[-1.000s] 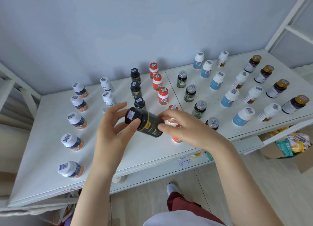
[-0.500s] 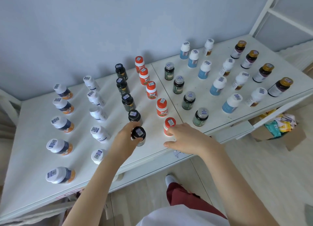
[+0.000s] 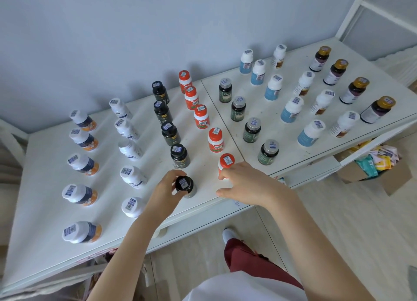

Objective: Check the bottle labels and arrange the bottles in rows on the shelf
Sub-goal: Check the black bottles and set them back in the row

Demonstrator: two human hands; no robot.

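Several rows of bottles stand on the white shelf top (image 3: 45,178). My left hand (image 3: 163,194) grips a black bottle (image 3: 185,185) that stands upright at the near end of the black row. My right hand (image 3: 246,185) curls its fingers around the nearest orange-capped bottle (image 3: 226,161), at the front of the orange row; its lower body is hidden by my fingers. To the left stand white-capped rows, to the right dark green, blue, white and gold-capped rows.
A grey wall backs the shelf. A white frame post (image 3: 352,11) rises at the far right. An open cardboard box (image 3: 383,174) of coloured packets sits on the wooden floor under the right end. My foot and red trouser leg (image 3: 248,255) are below the front edge.
The black bottle, held tilted in both hands a second ago, now stands at the front of the black row. My right hand has moved onto the nearest orange-capped bottle.
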